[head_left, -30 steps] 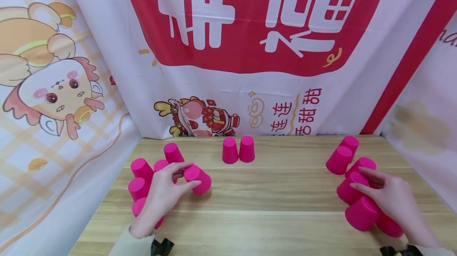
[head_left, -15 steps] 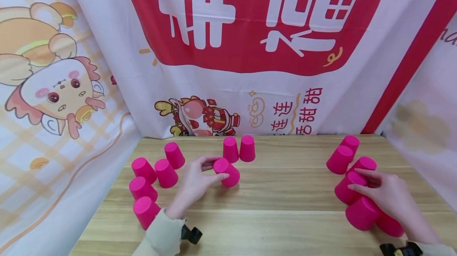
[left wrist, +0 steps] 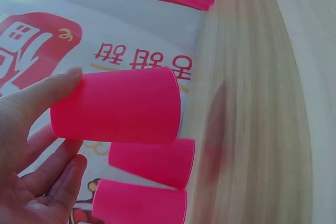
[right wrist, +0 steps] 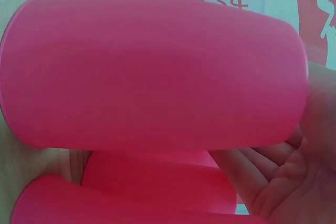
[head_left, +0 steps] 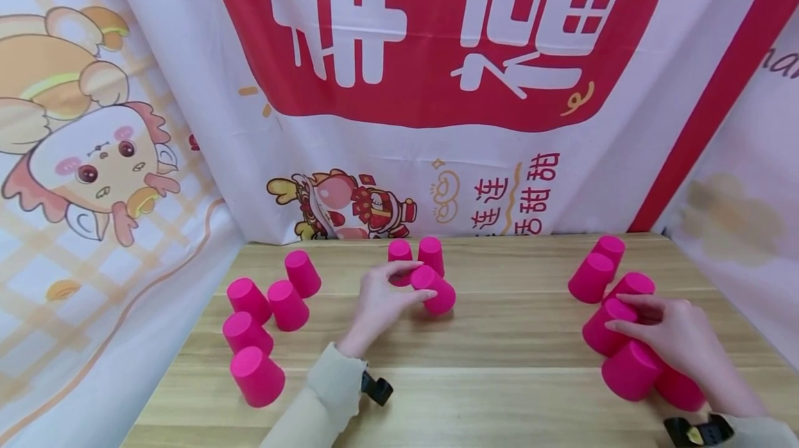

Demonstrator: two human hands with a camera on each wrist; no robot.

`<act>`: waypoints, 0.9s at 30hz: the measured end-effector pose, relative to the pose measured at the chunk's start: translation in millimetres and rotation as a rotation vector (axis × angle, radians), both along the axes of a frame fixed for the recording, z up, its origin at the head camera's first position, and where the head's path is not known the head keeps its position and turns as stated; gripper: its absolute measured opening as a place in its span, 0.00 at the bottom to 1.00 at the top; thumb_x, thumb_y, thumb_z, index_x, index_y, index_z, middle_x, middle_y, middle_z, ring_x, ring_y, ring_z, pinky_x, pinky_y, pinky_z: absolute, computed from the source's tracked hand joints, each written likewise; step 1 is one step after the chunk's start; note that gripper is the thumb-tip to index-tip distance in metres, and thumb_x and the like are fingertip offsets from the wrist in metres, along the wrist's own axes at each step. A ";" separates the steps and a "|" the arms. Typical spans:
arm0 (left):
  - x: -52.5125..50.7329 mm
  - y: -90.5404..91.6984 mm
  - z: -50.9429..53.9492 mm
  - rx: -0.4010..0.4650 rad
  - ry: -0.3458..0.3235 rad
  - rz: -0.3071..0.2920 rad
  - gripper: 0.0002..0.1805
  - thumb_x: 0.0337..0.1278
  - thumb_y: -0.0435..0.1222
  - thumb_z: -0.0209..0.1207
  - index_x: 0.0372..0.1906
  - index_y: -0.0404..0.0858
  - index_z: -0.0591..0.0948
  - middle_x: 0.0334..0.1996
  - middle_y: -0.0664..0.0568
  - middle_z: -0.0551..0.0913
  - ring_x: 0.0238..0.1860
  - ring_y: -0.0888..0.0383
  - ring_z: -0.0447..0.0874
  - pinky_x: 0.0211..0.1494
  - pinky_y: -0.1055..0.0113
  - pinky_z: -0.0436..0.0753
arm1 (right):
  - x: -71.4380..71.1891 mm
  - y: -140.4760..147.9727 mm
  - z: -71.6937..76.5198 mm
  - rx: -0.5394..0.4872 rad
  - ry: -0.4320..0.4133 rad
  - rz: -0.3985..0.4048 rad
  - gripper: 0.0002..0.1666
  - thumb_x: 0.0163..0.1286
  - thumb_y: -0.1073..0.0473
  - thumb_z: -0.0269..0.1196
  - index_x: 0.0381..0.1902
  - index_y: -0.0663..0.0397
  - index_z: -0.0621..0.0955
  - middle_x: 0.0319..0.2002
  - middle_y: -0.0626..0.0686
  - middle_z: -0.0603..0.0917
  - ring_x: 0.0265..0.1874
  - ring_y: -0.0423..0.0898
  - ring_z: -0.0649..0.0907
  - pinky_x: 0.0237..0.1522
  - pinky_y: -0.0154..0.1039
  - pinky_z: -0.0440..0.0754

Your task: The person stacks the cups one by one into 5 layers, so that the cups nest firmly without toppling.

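In the head view, my left hand (head_left: 383,302) pinches a pink cup (head_left: 435,291) near its narrow upturned base, between thumb and fingers. This cup (left wrist: 118,106) is held off the wooden table, its shadow falling on the wood in the left wrist view. Just behind it stand two upside-down pink cups, one (head_left: 431,254) plain to see and one (head_left: 399,252) partly covered by my hand. On the right, my right hand (head_left: 683,340) grips another pink cup (head_left: 604,326) among a cluster. A big near cup (right wrist: 152,72) hides most of my right fingers in the right wrist view.
Several upside-down pink cups, such as the nearest one (head_left: 257,377), stand at the left of the table (head_left: 487,392). More cups (head_left: 632,370) crowd around my right hand, two (head_left: 591,278) of them farther back. A printed cloth (head_left: 437,184) hangs behind the table.
My left hand has carried its cup rightward from the left group to the front of the two back cups. The right hand has stayed almost still, its cup shifting slightly left.
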State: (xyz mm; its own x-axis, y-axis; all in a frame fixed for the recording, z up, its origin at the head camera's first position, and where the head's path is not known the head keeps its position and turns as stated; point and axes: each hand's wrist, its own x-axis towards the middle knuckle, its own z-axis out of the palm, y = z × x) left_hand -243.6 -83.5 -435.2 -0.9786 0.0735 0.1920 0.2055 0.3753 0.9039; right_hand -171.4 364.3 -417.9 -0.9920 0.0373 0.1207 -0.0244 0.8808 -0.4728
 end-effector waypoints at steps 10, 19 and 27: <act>-27.8 28.9 19.5 -0.010 0.043 -0.040 0.32 0.41 0.50 0.81 0.57 0.52 0.87 0.53 0.59 0.83 0.55 0.50 0.80 0.52 0.57 0.85 | 0.0 0.1 3.1 0.008 0.001 0.001 0.47 0.54 0.37 0.78 0.59 0.67 0.81 0.42 0.67 0.86 0.41 0.65 0.84 0.36 0.57 0.84; -67.5 48.3 53.7 -0.050 0.129 -0.034 0.29 0.41 0.52 0.81 0.54 0.56 0.88 0.48 0.66 0.84 0.55 0.58 0.75 0.52 0.55 0.80 | -0.8 1.0 2.8 0.007 0.006 0.007 0.46 0.55 0.37 0.78 0.59 0.67 0.82 0.42 0.66 0.86 0.41 0.65 0.84 0.38 0.58 0.84; -96.1 59.3 40.0 -0.141 0.117 -0.066 0.30 0.42 0.51 0.80 0.55 0.50 0.88 0.53 0.60 0.83 0.57 0.58 0.73 0.59 0.54 0.76 | -0.8 -0.3 2.9 -0.011 -0.027 -0.006 0.48 0.54 0.36 0.77 0.59 0.68 0.81 0.42 0.65 0.86 0.40 0.62 0.84 0.37 0.56 0.85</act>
State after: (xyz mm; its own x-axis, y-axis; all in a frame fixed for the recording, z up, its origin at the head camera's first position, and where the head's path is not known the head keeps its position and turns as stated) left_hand -339.7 -24.3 -395.1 -0.9425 0.1708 0.2874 0.3343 0.4786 0.8119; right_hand -172.2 363.9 -415.0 -0.9947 0.0439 0.0930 -0.0064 0.8759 -0.4825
